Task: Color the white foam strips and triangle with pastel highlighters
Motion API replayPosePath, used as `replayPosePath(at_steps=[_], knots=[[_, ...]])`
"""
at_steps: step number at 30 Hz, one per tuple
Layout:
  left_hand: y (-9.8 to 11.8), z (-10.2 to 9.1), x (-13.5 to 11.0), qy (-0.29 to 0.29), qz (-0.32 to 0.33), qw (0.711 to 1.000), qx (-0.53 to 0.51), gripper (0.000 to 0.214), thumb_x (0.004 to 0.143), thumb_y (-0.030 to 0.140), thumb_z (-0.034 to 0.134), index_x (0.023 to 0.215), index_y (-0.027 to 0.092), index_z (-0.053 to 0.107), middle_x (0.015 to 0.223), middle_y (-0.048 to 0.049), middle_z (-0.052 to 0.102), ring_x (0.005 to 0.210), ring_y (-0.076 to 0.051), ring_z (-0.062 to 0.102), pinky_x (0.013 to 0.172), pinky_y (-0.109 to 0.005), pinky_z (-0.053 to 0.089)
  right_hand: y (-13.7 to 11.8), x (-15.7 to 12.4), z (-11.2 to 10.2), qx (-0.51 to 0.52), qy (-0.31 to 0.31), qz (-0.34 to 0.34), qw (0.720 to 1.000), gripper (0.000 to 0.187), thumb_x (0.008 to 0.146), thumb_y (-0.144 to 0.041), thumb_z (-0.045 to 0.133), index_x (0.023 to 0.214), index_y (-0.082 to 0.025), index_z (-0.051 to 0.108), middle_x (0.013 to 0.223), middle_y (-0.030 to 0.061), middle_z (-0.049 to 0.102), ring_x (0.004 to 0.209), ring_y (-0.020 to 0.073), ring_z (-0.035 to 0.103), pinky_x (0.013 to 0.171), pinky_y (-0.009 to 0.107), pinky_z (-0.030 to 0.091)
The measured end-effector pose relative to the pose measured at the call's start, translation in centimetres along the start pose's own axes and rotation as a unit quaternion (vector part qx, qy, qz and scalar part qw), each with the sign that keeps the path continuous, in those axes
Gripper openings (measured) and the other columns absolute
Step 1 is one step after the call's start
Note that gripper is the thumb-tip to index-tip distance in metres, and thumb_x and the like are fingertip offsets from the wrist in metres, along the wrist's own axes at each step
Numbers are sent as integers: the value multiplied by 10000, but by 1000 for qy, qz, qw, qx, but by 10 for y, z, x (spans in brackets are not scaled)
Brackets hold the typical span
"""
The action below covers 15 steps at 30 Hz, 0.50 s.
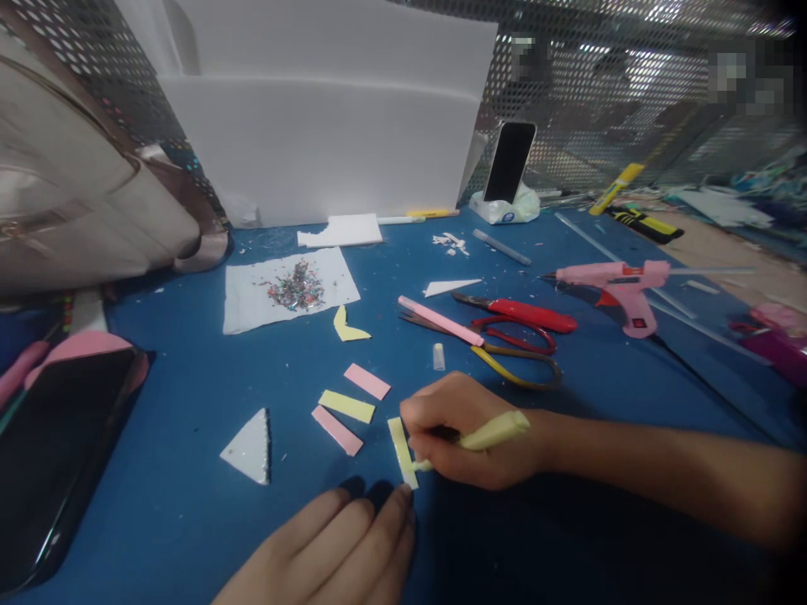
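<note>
My right hand is closed around a pale yellow marker, its tip touching a narrow yellow strip on the blue table. My left hand lies with its fingers stretched out, one fingertip at the near end of that strip. Just left of the strip are a pink strip, another yellow strip and a second pink strip. A white triangular piece with a glittery edge lies further left. The marker's small cap-like piece sits beyond my right hand.
Scissors, a pink marker and a red-handled cutter lie together. A pink glue gun rests at right, its cord trailing. Glitter covers white paper; a bent yellow piece lies near it. A dark phone is at left.
</note>
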<state>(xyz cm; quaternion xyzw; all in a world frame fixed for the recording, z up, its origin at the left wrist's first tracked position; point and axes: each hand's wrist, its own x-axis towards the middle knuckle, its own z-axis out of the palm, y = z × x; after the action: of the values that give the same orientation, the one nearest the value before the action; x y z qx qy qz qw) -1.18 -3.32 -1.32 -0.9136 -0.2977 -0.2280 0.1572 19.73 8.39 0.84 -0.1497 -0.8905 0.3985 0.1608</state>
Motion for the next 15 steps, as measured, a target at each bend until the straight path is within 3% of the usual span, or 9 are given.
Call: replayPosePath(at_steps=[4,15], knots=[[0,2,-2,-5,3,1000,5,384,1012,73,337,1022,209,696,1095,10,693,880,-160,591,854,-335,412,1,-1,1,13,-19,-28,999,270,896,-246,436,680,-203,279,591,-56,318,537,87,324,526,230,263],[-1,-1,2,3,9,1000,-1,371,1007,71,348,1030,196,696,1093,-3,697,871,-161,604,838,-330,433,1,-1,0,3,-15,-25,1000,260,904,-260,421,686,-203,291,606,-50,335,551,93,337,533,236,271]])
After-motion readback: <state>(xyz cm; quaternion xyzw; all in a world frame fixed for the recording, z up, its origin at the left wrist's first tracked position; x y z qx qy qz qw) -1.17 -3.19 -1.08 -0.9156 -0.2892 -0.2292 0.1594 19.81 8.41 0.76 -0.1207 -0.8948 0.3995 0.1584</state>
